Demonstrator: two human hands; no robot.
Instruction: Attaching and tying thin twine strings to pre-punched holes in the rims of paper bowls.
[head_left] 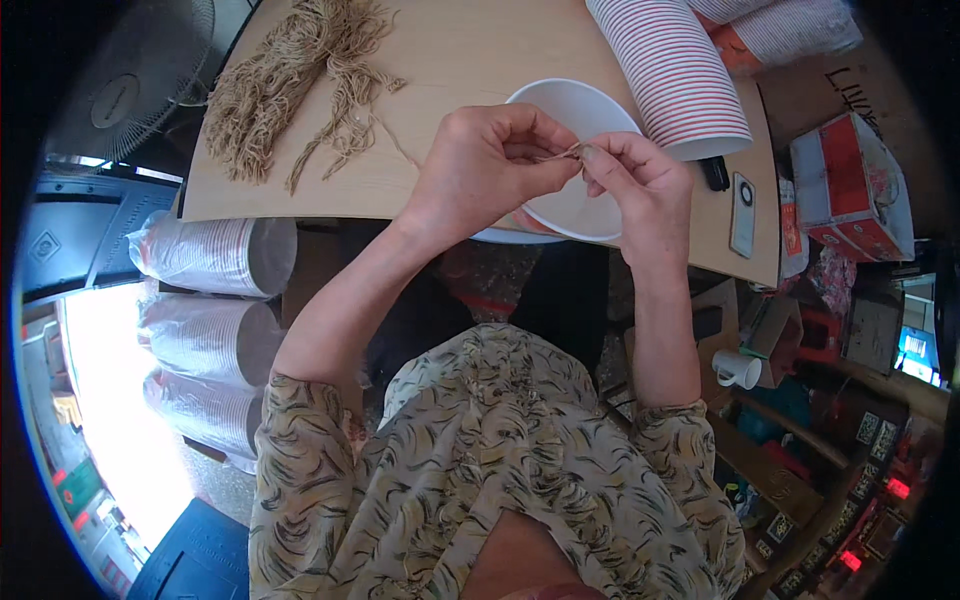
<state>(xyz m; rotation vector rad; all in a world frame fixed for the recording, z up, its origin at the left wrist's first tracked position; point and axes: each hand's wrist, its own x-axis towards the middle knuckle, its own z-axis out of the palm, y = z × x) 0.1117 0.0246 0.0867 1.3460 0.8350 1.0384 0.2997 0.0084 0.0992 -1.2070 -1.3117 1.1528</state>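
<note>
My left hand (480, 175) and my right hand (648, 195) meet above a white paper tub (575, 210) that lies tilted at the table's front edge. Both are closed, thumbs against fingers, pinching a short length of brown twine (572, 152) between them. The fingers partly hide the twine, so I cannot tell whether it is knotted. A large tangled bundle of the same twine (290, 85) lies at the far left of the table. From it, a few loose strands (345, 140) trail toward my left hand.
A long stack of nested paper tubs (675, 70) lies at the far right, beside a phone (742, 215) and a small black object (715, 173). Wrapped tub stacks (200, 255) stand below left, near a fan (125, 95). A red and white box (850, 190) and a white mug (737, 370) are on the right.
</note>
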